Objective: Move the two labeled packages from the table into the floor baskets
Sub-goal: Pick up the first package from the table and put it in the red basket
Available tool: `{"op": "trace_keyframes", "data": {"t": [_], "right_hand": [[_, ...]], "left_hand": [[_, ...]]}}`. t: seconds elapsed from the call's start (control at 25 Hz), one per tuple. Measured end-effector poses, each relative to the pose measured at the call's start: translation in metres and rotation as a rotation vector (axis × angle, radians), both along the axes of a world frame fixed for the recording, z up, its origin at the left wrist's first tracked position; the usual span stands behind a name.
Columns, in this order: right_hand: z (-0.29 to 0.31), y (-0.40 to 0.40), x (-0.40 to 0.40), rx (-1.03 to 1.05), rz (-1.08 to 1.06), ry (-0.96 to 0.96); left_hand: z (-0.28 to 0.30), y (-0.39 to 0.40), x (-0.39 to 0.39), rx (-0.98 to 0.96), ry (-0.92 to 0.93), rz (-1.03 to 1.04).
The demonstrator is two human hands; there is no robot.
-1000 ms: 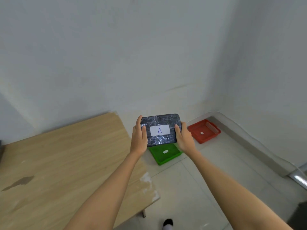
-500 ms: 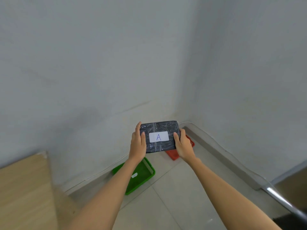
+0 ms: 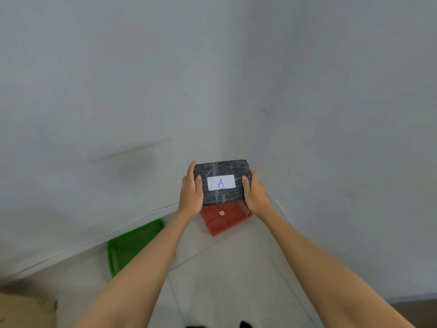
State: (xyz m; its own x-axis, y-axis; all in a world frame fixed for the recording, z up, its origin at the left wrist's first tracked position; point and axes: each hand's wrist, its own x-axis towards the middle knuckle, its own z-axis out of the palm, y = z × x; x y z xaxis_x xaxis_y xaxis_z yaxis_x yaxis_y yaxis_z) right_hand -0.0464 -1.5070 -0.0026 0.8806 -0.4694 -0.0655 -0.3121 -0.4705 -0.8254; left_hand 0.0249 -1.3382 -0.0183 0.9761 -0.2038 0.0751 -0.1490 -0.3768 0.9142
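A dark wrapped package (image 3: 222, 170) with a white label marked "A" is held out in front of me, in the air. My left hand (image 3: 191, 194) grips its left end and my right hand (image 3: 255, 195) grips its right end. Just below and behind the package a red basket (image 3: 227, 221) sits on the floor in the room's corner, with a small white tag inside. A green basket (image 3: 132, 245) lies on the floor to the left, partly hidden by my left forearm. Only one package is in view.
Grey walls meet in a corner right behind the red basket. A thin white cable (image 3: 281, 207) runs along the base of the wall. A corner of the wooden table (image 3: 26, 311) shows at the bottom left. Pale floor tiles (image 3: 224, 280) lie between my arms.
The view has swung right: the table has slid almost out of frame. The package, still in both hands, has gone from over the green basket to over the red one.
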Motion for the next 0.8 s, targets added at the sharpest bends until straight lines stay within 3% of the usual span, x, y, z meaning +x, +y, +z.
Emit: {"op": "trace_keyframes", "data": {"t": [0.24, 0.48, 0.64, 0.8], "right_hand": [[-0.023, -0.094, 0.070, -0.003, 0.128, 0.056], [-0.074, -0.164, 0.142, -0.004, 0.211, 0.116], [-0.137, -0.202, 0.187, -0.003, 0.234, 0.159], [-0.240, -0.232, 0.226, 0.015, 0.265, 0.170]], "left_hand": [[-0.026, -0.086, 0.048, 0.021, 0.061, 0.113], [-0.080, -0.148, 0.116, 0.058, 0.161, 0.068], [-0.136, -0.184, 0.149, 0.061, 0.214, 0.097], [-0.235, -0.218, 0.179, 0.054, 0.258, 0.135]]}}
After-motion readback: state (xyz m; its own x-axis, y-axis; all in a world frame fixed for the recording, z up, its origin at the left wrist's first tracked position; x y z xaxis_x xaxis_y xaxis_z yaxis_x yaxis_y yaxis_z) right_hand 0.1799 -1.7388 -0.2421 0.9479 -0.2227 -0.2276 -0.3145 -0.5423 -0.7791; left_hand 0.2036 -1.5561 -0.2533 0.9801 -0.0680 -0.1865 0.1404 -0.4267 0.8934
